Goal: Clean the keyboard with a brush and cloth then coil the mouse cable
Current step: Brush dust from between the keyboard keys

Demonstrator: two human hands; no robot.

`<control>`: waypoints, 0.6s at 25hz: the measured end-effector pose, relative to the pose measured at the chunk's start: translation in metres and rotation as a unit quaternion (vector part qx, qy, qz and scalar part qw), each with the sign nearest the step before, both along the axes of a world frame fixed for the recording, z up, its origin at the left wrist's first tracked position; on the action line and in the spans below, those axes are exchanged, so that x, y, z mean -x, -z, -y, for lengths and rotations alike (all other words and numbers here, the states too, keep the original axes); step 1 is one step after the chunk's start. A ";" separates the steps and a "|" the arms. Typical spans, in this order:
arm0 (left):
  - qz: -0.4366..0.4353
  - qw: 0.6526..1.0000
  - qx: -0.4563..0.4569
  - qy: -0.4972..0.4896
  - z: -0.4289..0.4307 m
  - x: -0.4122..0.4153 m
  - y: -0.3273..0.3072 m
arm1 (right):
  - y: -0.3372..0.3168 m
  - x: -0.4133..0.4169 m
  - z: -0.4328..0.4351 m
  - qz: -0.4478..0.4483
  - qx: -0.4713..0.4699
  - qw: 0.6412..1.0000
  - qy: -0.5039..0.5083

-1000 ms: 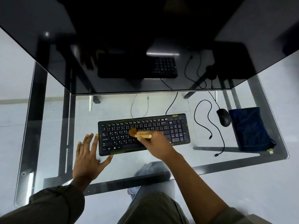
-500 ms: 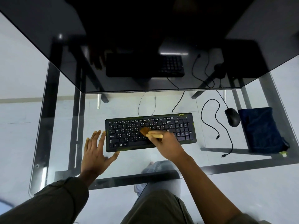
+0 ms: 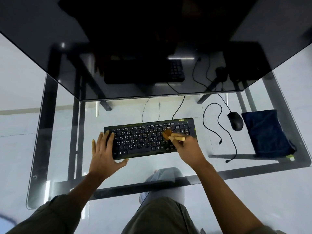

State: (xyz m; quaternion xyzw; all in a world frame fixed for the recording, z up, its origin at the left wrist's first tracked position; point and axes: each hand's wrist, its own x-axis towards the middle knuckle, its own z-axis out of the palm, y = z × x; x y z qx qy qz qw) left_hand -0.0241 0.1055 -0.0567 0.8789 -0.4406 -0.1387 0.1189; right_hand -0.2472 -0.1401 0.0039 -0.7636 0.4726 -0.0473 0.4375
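Observation:
A black keyboard (image 3: 145,139) lies on the glass desk (image 3: 185,168). My right hand (image 3: 189,149) grips a small wooden brush (image 3: 173,136) whose bristles touch the keys just left of the number pad. My left hand (image 3: 105,152) lies flat with straight fingers over the keyboard's left end, thumb at its front edge. To the right sit a black mouse (image 3: 235,120) and its loose, looping cable (image 3: 219,130). A dark blue cloth (image 3: 266,132) lies folded at the desk's right side.
A dark glass upper shelf (image 3: 152,56) overhangs the back of the desk and mirrors the keyboard. The keyboard's cable (image 3: 179,107) runs back under it. My knees and a shoe show through the glass below.
The brush and my right hand have swept rightward along the keys toward the number pad. My left hand has moved from the glass beside the keyboard onto its left end.

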 end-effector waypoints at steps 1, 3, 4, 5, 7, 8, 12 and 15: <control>0.007 1.000 -0.006 0.023 0.013 0.003 -0.003 | -0.001 0.003 0.002 -0.002 -0.001 1.000 0.008; 0.017 0.998 -0.025 0.060 0.039 0.010 -0.007 | -0.004 0.008 0.007 0.000 0.034 0.998 0.061; 0.017 0.996 -0.034 0.075 0.050 0.013 -0.008 | -0.003 0.010 0.009 0.002 0.045 0.996 0.076; 0.014 0.995 -0.044 0.091 0.062 0.015 -0.010 | -0.003 0.013 0.010 0.007 0.042 0.997 0.070; 0.002 0.990 -0.061 0.125 0.085 0.021 -0.011 | -0.004 0.018 0.008 0.022 0.019 0.998 0.048; -0.002 0.988 -0.070 0.141 0.097 0.024 -0.011 | -0.005 0.020 0.008 0.035 0.017 0.997 0.061; -0.014 0.977 -0.108 0.185 0.132 0.035 -0.014 | -0.007 0.035 0.020 0.027 0.000 0.998 0.061; -0.019 0.976 -0.122 0.180 0.136 0.036 -0.015 | -0.006 0.038 0.023 0.012 0.008 0.997 0.073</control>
